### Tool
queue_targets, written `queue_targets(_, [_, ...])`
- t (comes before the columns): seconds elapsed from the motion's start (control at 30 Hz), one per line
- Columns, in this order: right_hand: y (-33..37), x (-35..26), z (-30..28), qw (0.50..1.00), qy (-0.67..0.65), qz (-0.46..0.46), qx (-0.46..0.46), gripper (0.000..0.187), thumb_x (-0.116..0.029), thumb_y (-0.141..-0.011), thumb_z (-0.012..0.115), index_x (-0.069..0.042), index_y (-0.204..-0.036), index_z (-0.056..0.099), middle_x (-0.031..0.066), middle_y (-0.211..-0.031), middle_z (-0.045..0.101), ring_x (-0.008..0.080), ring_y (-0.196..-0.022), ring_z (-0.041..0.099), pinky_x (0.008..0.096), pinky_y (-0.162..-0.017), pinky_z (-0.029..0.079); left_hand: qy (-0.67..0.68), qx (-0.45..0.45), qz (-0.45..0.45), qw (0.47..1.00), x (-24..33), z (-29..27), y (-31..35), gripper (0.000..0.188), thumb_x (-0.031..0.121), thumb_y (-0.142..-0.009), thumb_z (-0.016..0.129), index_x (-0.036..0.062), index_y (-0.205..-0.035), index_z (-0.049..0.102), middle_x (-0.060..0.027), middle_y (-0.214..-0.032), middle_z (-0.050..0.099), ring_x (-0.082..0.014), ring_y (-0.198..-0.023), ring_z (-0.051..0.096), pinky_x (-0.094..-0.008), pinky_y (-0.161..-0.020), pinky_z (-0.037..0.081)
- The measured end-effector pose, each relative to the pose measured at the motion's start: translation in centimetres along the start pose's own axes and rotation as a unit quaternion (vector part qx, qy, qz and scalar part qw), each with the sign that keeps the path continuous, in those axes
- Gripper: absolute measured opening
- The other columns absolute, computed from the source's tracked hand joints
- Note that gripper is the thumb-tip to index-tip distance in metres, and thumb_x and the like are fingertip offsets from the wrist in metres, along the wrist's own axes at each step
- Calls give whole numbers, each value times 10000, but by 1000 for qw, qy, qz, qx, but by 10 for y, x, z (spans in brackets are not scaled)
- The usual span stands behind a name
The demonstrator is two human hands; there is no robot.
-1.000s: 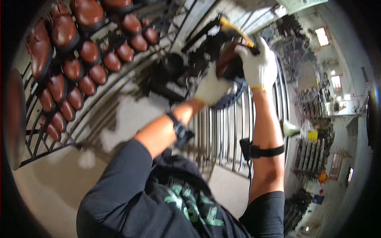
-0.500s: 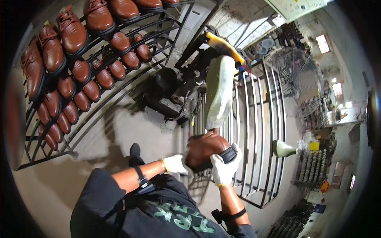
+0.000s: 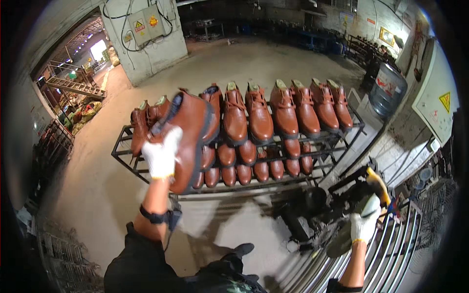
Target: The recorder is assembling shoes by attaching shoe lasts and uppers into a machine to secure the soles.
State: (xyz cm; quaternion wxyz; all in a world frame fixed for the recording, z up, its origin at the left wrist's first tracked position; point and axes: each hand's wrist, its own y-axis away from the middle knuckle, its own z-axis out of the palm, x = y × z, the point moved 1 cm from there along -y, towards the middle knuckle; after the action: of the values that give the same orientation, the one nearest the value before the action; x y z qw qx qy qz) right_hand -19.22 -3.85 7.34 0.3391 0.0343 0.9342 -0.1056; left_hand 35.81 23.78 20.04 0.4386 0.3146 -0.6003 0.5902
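Observation:
My left hand [image 3: 163,151], in a white glove, is closed on a brown leather boot [image 3: 189,134]. The boot is raised in front of the rack, its dark-lined opening up and its toe down, hiding part of the shoes behind it. At the lower right my right hand [image 3: 363,227], gloved too, is wrapped round a pale green shoe last [image 3: 340,243]. One end of the last shows beyond the fingers, and its other part lies in shadow below. A yellow-orange curved piece [image 3: 378,185] is just above that hand.
A black metal rack [image 3: 234,191] with several rows of brown shoes [image 3: 259,119] stands ahead. Dark machinery [image 3: 312,219] and a rack of metal bars [image 3: 391,244] are at the lower right. A water bottle [image 3: 387,91] and an electrical cabinet [image 3: 438,93] stand at the right.
The view has turned left toward the shoe rack. Both hands were at a brown shoe under the last; now my left hand holds a boot up by the rack, and my right hand grips the last.

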Motion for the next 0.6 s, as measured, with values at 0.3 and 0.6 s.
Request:
queue_targets(0.3, [0, -16, 13, 1000, 18, -1, 13, 1106, -149, -677, 797, -37, -1653, 289, 253, -1507, 553, 385, -1351, 591, 415, -1135, 464, -471, -57, 74, 877, -139, 24, -174, 934, 663, -780, 805, -17, -1393, 619, -293, -1448, 576, -437, -1362, 547, -494, -1145, 450])
queue_targets(0.6, [11, -70, -92, 985, 168, 3, -30, 583, -125, -739, 755, -52, -1307, 644, 156, -1172, 732, 318, -1048, 711, 410, -899, 555, -99, -483, 37, 869, -76, 122, 170, 559, 137, -848, 849, -9, -1344, 638, -154, -1297, 670, -274, -1175, 651, -390, -1030, 535])
